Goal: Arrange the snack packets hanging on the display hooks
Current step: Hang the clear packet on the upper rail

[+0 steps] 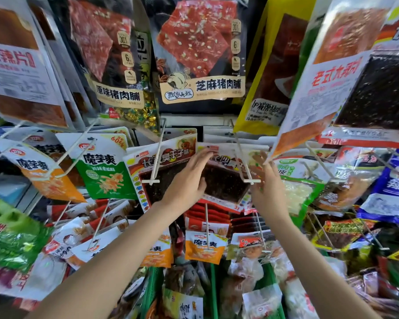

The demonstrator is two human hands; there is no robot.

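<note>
jerky packet: black, red sesame-flecked slab, cream label | konjac packet: white top, green body, orange print | second konjac packet: white over orange | hooks: white | basket: green

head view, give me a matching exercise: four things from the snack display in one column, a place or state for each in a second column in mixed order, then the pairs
Things
1. left hand
2. right hand
3. green konjac packet
4. sesame pork jerky bag

Places or states
A. hangs in the top row, centre
B. fingers straight, reaching up by the white hook
C. hangs on a hook left of both hands
D. on the left edge of the dark-window packet

Pairs: 1-D, 2-B, 3-C, 4-A
</note>
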